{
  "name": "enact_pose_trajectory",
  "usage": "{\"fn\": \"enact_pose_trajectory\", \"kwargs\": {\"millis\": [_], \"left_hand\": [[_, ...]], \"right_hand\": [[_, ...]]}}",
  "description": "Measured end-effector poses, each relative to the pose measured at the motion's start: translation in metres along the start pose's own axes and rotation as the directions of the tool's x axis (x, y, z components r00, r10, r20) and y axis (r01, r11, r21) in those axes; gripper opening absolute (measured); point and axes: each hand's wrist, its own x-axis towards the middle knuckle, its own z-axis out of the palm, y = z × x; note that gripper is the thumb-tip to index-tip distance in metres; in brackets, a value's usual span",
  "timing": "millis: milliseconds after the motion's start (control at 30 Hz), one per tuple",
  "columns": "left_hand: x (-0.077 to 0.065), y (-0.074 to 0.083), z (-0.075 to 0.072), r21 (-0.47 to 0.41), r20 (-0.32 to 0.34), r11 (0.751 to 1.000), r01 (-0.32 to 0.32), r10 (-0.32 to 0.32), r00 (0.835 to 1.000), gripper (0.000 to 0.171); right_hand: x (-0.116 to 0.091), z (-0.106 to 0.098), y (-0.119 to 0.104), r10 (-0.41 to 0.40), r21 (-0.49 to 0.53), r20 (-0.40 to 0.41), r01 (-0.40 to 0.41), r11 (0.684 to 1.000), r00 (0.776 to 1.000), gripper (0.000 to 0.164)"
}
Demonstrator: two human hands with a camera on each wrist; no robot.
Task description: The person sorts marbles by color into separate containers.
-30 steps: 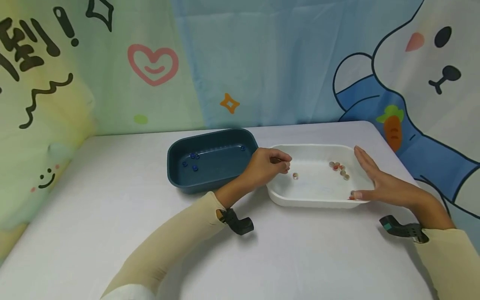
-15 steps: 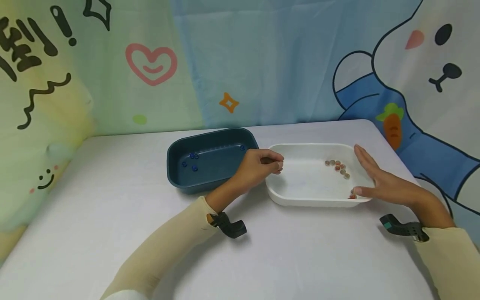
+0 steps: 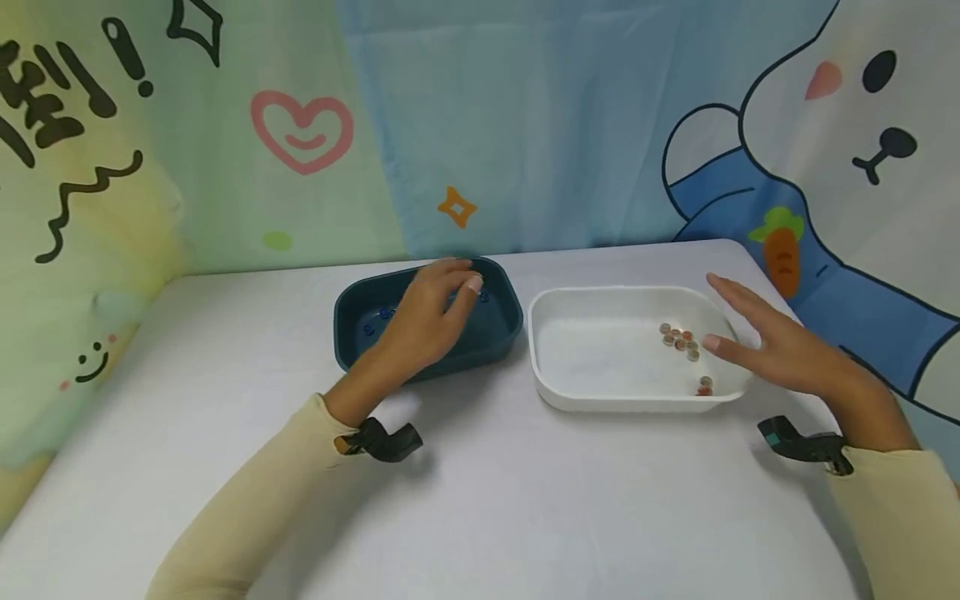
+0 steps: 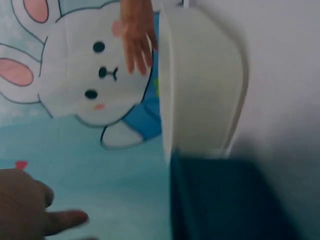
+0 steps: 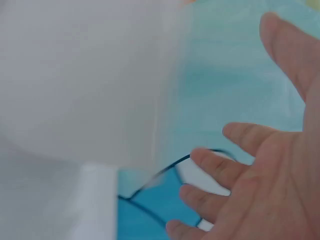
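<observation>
My left hand [image 3: 426,321] hovers over the dark blue tray [image 3: 487,357], fingers bent loosely and the thumb apart from them. Nothing shows between its fingers in the left wrist view, where the hand [image 4: 22,205] is cut off by the frame's edge. Several small blue beads [image 3: 369,330] lie in that tray, partly hidden by the hand. To the right stands a white tray [image 3: 600,342] with a cluster of clear and orange beads [image 3: 680,343]. My right hand [image 3: 780,350] is spread at its right end; the right wrist view shows its palm [image 5: 265,185] and straight fingers.
Both trays stand close side by side on a white-covered table [image 3: 570,500]. A printed cloth [image 3: 555,125] with a rabbit and a heart hangs behind the table. Black camera mounts [image 3: 382,440] sit on the wrists.
A lone bead has joined the cluster in the white tray. My left hand has moved left from that tray's rim to over the blue tray. My right hand has lifted from the rim.
</observation>
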Motion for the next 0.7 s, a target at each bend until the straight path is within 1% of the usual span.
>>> {"fn": "enact_pose_trajectory", "kwargs": {"millis": [33,67,100,133,200,233,267,300,333,367,400,433,467,500,533,567,600,700], "left_hand": [[-0.002,-0.003,-0.008,0.088,0.001,0.996,0.015,-0.015,1.000,0.046],[-0.004,-0.006,-0.016,0.177,0.004,0.984,0.031,-0.033,0.999,0.050],[-0.007,-0.009,-0.023,0.264,0.004,0.963,0.051,-0.054,0.999,0.052],[-0.010,-0.012,-0.029,0.337,0.001,0.939,0.072,-0.077,0.997,0.054],[-0.015,-0.015,-0.037,0.429,-0.012,0.895,0.119,-0.126,0.992,0.060],[-0.018,-0.016,-0.039,0.460,-0.012,0.877,0.135,-0.146,0.989,0.064],[-0.019,-0.017,-0.039,0.493,-0.006,0.857,0.153,-0.172,0.985,0.071],[-0.021,-0.017,-0.037,0.520,0.006,0.837,0.171,-0.204,0.979,0.081],[-0.023,-0.018,-0.035,0.546,0.025,0.816,0.190,-0.243,0.970,0.092],[-0.024,-0.017,-0.032,0.570,0.048,0.794,0.213,-0.290,0.956,0.102],[-0.025,-0.018,-0.029,0.594,0.071,0.771,0.232,-0.337,0.939,0.111],[-0.026,-0.018,-0.026,0.615,0.090,0.749,0.246,-0.377,0.922,0.117],[-0.027,-0.019,-0.024,0.631,0.108,0.731,0.259,-0.414,0.904,0.121],[-0.028,-0.020,-0.022,0.642,0.122,0.718,0.269,-0.443,0.888,0.125],[-0.029,-0.021,-0.021,0.650,0.133,0.708,0.276,-0.464,0.876,0.127],[-0.029,-0.022,-0.020,0.653,0.141,0.703,0.281,-0.478,0.867,0.128],[-0.029,-0.023,-0.019,0.652,0.147,0.703,0.284,-0.485,0.862,0.128],[-0.029,-0.025,-0.020,0.639,0.154,0.712,0.293,-0.490,0.858,0.129]], "right_hand": [[0.002,-0.003,-0.006,-0.036,-0.028,-0.059,0.035,0.999,0.998,0.082],[0.004,-0.006,-0.012,-0.070,-0.068,-0.116,0.063,0.996,0.991,0.076],[0.007,-0.008,-0.018,-0.109,-0.114,-0.172,0.091,0.989,0.979,0.071],[0.011,-0.011,-0.025,-0.156,-0.164,-0.222,0.121,0.979,0.962,0.066],[0.019,-0.016,-0.037,-0.215,-0.261,-0.289,0.139,0.955,0.933,0.063],[0.023,-0.018,-0.042,-0.232,-0.312,-0.297,0.136,0.940,0.926,0.066],[0.026,-0.019,-0.045,-0.229,-0.362,-0.280,0.118,0.925,0.932,0.073],[0.029,-0.019,-0.048,-0.215,-0.409,-0.248,0.099,0.907,0.944,0.082],[0.031,-0.018,-0.050,-0.183,-0.449,-0.203,0.075,0.890,0.962,0.092],[0.033,-0.015,-0.051,-0.138,-0.482,-0.147,0.051,0.875,0.979,0.102],[0.036,-0.011,-0.052,-0.093,-0.514,-0.085,0.037,0.857,0.992,0.110],[0.038,-0.006,-0.052,-0.048,-0.538,-0.028,0.026,0.843,0.998,0.116],[0.039,-0.001,-0.051,-0.002,-0.551,0.022,0.014,0.834,1.000,0.120],[0.040,0.003,-0.051,0.040,-0.547,0.060,-0.001,0.837,0.997,0.122],[0.041,0.007,-0.051,0.072,-0.535,0.086,-0.015,0.844,0.994,0.122],[0.042,0.010,-0.051,0.091,-0.527,0.099,-0.025,0.850,0.991,0.122],[0.043,0.012,-0.050,0.104,-0.520,0.103,-0.035,0.853,0.989,0.123],[0.043,0.012,-0.051,0.124,-0.502,0.097,-0.059,0.863,0.988,0.124]]}}
